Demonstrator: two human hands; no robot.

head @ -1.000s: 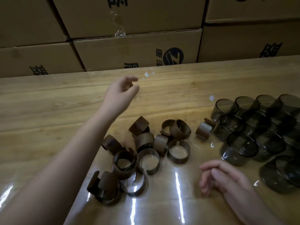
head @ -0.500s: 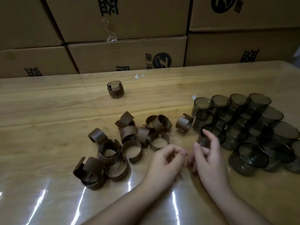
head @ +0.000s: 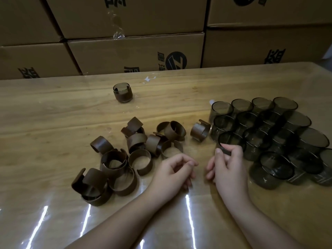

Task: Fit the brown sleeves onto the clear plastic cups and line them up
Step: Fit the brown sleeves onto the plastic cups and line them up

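1. While my right hand (head: 229, 165) pinches the rim of the nearest clear cup (head: 230, 142) at right of centre, thumb on the near edge and fingers curled over it, my left hand (head: 173, 174) rests on the desk (head: 53, 112) beside it, fingers loosely curled and holding nothing.
2. Bare cups (head: 269, 133) crowd the right of the frame, touching one another in rough rows; loose brown sleeves (head: 125, 155) lie heaped at centre left, some on edge, some nested.
3. One finished cup (head: 123, 92), sleeve on, stands alone at upper centre, well apart from both piles and in front of the stacked cardboard boxes (head: 136, 51).
4. The step in hand, as I judge it, is lifting this cup clear of its neighbours. It should come straight up, so that the touching cups are not dragged or tipped.
5. My free hand would do well to take a single sleeve from the near edge of the heap, such as the open ring (head: 171, 150) just above its knuckles, not a nested one.
6. The split in the sleeve looks like the way on; spreading it gently should spare the thin plastic.
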